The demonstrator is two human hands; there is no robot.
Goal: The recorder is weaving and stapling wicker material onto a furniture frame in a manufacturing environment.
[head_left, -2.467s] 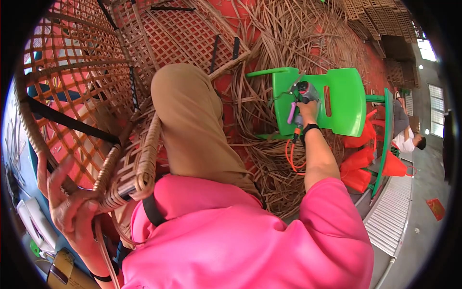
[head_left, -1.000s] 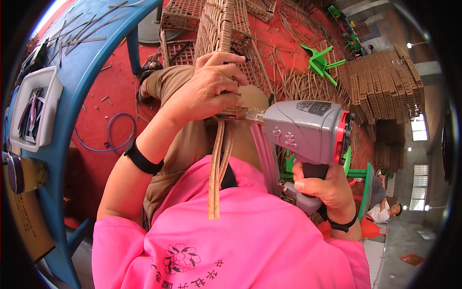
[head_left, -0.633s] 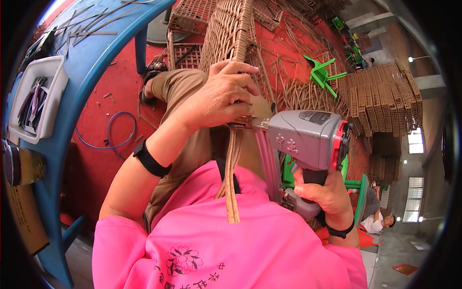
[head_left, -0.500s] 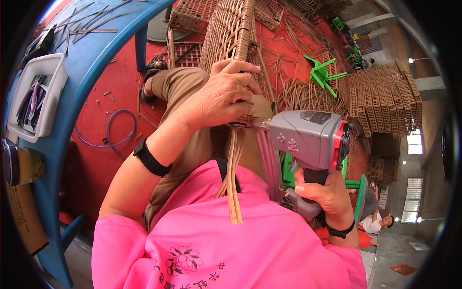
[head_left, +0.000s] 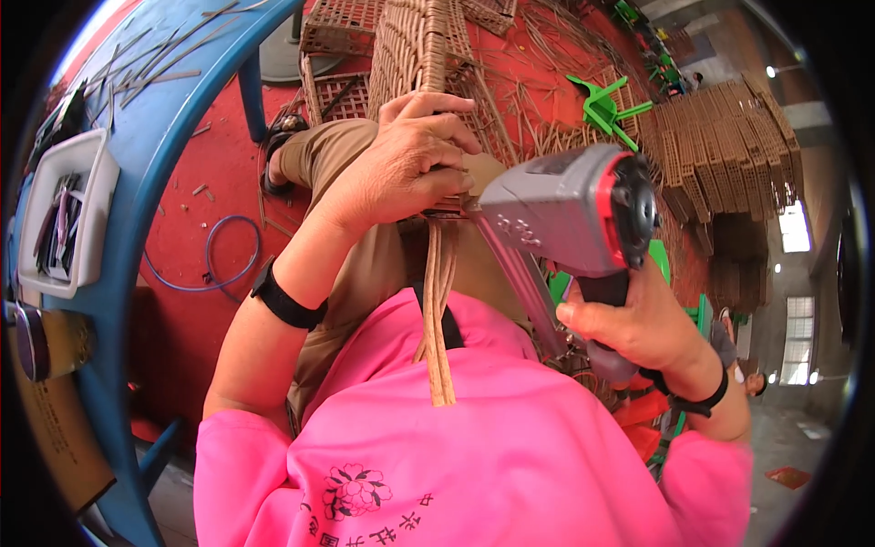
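Head view. The worker's left hand [head_left: 410, 162] is positioned over the near end of a wicker piece [head_left: 410, 50], above the tan trousers [head_left: 333, 159]. Its fingers are curled and closed over that end, with the palm facing down. The wicker piece is the item in hand; it extends from under the knuckles away from the worker, toward the top edge of the view. Loose flat strips [head_left: 439, 319] emerge below the left hand and run down in front of the pink shirt [head_left: 474, 465].

The right hand [head_left: 643, 319] holds a grey nail gun [head_left: 547, 205]. Its fingers are wrapped around the black grip, with the thumb on the near side. The red-rimmed, black rear cap is turned toward the right. The nose of the tool is just beside the left fingertips, at the near end of the wicker piece; contact between nose and wicker cannot be determined from here.

To the worker's left stands a blue tabletop [head_left: 164, 114]. It carries thin loose strips [head_left: 141, 77] and a white tray [head_left: 102, 219] filled with slender items. A jar [head_left: 68, 345] with a dark lid is near the tray. A looped blue hose [head_left: 210, 251] lies on the red floor [head_left: 178, 246]. Ahead and to the right are a green stool [head_left: 603, 108] and stacked lattice frames [head_left: 725, 137].
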